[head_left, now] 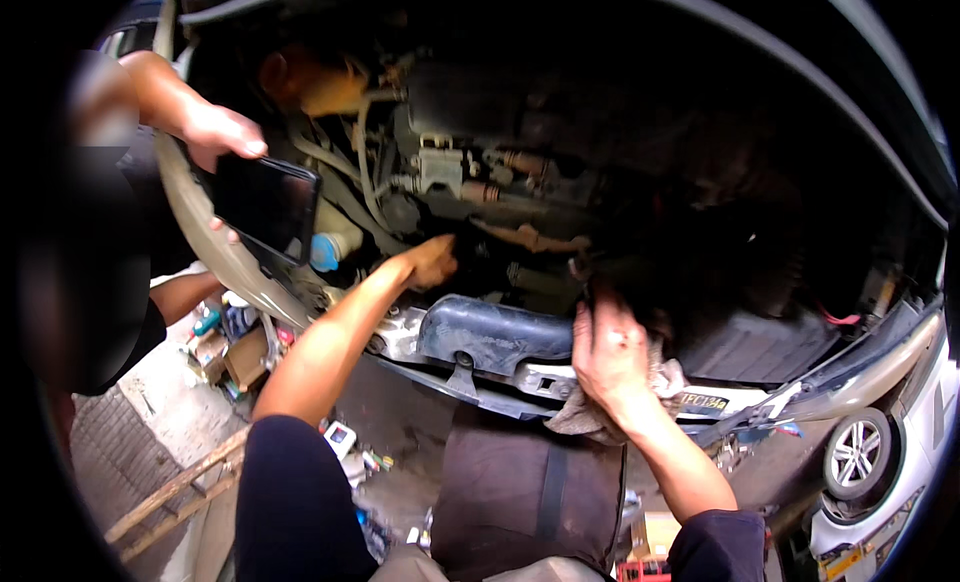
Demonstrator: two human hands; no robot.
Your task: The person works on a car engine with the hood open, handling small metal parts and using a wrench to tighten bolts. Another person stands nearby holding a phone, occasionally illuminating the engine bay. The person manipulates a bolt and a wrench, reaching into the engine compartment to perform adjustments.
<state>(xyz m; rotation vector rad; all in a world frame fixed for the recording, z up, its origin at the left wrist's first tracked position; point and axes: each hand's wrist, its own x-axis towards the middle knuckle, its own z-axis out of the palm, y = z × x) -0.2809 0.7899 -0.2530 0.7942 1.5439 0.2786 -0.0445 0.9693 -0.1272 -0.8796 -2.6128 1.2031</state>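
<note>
I am leaning over the open engine bay of a car. My left hand reaches down into the dark gap behind the front crossmember; its fingertips are lost in shadow, and whatever they touch is hidden. A dusty black plastic air duct lies on the crossmember between my two hands. On the right of it, my right hand rests on the front edge with fingers stretched out. A crumpled grey rag lies under and beside that hand. Engine hoses and metal fittings show farther back.
At the left, another person's hand holds a black phone over the fender. Near it is a reservoir with a blue cap. Boxes and a wooden ladder are on the floor. A white car's wheel stands right.
</note>
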